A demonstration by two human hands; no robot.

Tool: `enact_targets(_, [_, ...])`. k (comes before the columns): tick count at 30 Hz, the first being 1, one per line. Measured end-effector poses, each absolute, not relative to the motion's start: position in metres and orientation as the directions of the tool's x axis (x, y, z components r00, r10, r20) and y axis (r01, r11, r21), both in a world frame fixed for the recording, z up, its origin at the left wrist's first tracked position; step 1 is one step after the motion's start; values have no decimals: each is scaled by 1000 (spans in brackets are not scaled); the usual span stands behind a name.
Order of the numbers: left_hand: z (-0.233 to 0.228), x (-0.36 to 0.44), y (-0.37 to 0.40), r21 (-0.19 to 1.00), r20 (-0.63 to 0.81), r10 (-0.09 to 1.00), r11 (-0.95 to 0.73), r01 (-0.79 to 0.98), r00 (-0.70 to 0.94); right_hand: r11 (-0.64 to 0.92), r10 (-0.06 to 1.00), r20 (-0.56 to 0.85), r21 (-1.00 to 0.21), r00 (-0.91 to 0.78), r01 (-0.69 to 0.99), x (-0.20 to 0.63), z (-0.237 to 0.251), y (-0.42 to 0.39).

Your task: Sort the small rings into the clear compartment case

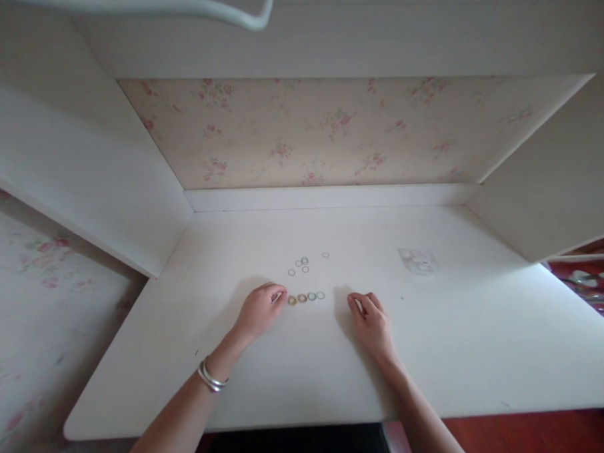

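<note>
A short row of several small rings lies on the white desk [285, 379]: a yellowish ring [292, 305], a reddish-brown ring [302, 303], a greenish ring [311, 301] and a pale ring [321, 299]. My left hand [259, 310] is closed, thumb and forefinger pinched just left of the yellowish ring; I cannot make out whether they hold anything. Right of the row, my right hand [372, 323] is also closed with its fingertips together, apart from the rings; its content, if any, is too small to tell. Farther back lie several loose thin rings, one greenish ring [304, 258] among them.
A clear plastic packet [417, 261] lies right of the rings. White side panels [110, 131] and a flower-papered back wall [316, 130] enclose the desk. Overhead runs a white cable-like bar [141, 6]. Shiny objects [594, 283] show beyond the right edge.
</note>
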State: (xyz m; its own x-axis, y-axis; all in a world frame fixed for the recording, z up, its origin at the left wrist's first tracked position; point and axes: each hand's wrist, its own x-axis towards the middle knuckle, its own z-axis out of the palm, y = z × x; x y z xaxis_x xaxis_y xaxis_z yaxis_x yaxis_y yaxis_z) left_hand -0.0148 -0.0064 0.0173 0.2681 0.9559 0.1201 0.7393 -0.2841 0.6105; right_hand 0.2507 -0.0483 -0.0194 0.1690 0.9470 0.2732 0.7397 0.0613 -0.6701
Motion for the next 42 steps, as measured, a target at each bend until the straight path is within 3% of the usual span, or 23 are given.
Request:
enact_targets(6, [21, 7, 53, 392, 91, 946, -322, 862, 312, 63, 960, 243, -676, 141, 734, 250, -19, -46])
enact_targets(9, [20, 13, 73, 360, 64, 937, -342, 868, 343, 61, 962, 235, -681, 140, 730, 252, -19, -45])
enact_targets(23, [10, 23, 84, 288, -38, 905, -397, 872, 425, 68, 963, 234, -694, 135, 717, 255, -24, -41])
enact_targets(33, [36, 41, 26, 389, 72, 810, -560, 732, 582, 69, 963, 236, -691, 134, 719, 253, -26, -41])
enact_targets(42, [28, 64, 11, 287, 74, 767, -629, 722, 638, 68, 965, 229, -689, 128, 722, 253, -27, -43])
